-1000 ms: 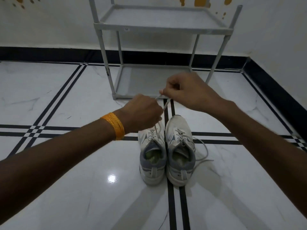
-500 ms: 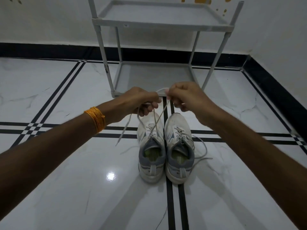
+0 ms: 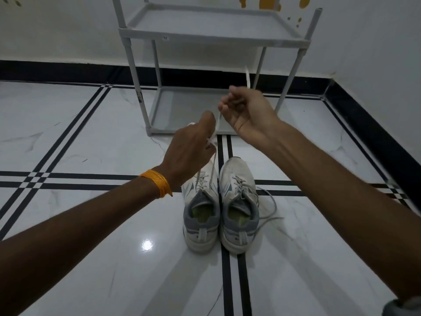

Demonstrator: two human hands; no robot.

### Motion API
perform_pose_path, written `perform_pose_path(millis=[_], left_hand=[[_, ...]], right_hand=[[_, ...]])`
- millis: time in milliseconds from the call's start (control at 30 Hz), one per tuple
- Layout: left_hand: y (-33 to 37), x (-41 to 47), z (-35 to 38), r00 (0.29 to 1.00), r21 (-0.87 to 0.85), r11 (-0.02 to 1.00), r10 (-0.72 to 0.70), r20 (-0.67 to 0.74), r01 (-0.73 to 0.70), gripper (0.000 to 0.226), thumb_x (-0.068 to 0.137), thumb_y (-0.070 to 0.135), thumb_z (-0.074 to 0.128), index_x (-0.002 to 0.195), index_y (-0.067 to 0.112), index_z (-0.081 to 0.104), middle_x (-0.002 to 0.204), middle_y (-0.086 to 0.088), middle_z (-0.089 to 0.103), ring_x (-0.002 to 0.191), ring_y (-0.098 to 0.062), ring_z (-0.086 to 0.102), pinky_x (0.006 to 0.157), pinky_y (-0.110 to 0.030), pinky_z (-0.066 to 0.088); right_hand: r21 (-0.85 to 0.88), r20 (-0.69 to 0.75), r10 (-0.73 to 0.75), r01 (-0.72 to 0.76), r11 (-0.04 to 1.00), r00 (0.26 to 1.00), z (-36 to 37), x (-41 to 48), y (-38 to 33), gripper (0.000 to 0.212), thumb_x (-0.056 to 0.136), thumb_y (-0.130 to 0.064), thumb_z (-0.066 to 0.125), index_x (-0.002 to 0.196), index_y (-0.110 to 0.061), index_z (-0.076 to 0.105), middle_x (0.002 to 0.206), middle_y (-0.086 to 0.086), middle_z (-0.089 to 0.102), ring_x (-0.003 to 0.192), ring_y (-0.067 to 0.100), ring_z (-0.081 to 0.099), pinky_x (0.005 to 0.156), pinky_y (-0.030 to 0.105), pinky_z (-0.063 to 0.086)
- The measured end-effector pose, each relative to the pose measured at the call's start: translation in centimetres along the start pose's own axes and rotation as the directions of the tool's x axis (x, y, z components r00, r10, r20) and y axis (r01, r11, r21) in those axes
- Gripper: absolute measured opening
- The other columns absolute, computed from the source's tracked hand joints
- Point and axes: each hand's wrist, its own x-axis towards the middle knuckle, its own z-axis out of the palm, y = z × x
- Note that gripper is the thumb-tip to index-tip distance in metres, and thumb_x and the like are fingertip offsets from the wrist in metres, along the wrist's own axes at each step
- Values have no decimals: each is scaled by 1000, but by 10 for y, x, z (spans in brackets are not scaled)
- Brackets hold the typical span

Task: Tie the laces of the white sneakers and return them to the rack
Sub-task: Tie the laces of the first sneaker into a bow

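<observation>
Two white sneakers with grey heels stand side by side on the floor, toes toward the rack: the left sneaker (image 3: 201, 215) and the right sneaker (image 3: 239, 201). My left hand (image 3: 191, 147) hovers above the left sneaker's toe, pinching its laces (image 3: 212, 165), which rise taut from the eyelets. My right hand (image 3: 247, 112) is higher and to the right, palm toward me, gripping one lace end that sticks up past its fingers (image 3: 247, 76). The right sneaker's laces (image 3: 270, 208) lie loose on the floor. An orange band is on my left wrist.
A grey two-shelf rack (image 3: 214, 34) stands just beyond the sneakers against the white wall; both shelves are bare. The floor is glossy white tile with black lines. A black skirting runs along the back and right walls.
My right hand has lifted up and to the right, drawing a lace end with it. My left hand has turned downward, closer to the left sneaker, holding the laces.
</observation>
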Motion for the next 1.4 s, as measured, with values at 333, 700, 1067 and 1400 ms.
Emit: perform_pose_path(millis=[333,700,1067,1400], left_hand=[[-4,-5,-4,886,-263,856,-376,273,444,28,89,20,57,66,9,71,55,-2,66,45,-7,59,48,-13,45],[-11,7,-16,738,-494,549,-516,434,674,35,93,24,52,78,1,72,62,-7,71,58,-18,68,49,-22,49],[-79,-22,-30,940,166,955,-277,200,246,25,88,28,69,77,6,73,67,-9,72,61,-23,67,71,-29,52],[-142,-103,-26,690,483,824,-534,489,296,20,87,32,69,88,12,70,81,-10,69,65,-21,58,65,-31,50]], right_hand=[[-295,-118,331,-351,889,936,-41,2,51,34,95,-16,55,123,1,46,85,21,68,72,27,71,64,31,62],[-673,122,96,11,740,988,-24,-27,51,32,94,-32,59,110,-4,56,96,15,72,77,29,74,58,30,56],[-997,-15,-261,-33,-64,965,-89,-9,16,27,68,-34,85,68,-12,69,70,2,70,67,14,64,62,29,51],[-820,-239,-95,-253,-514,966,-151,-8,55,33,69,-36,80,90,-13,69,92,6,69,83,24,65,68,28,47]])
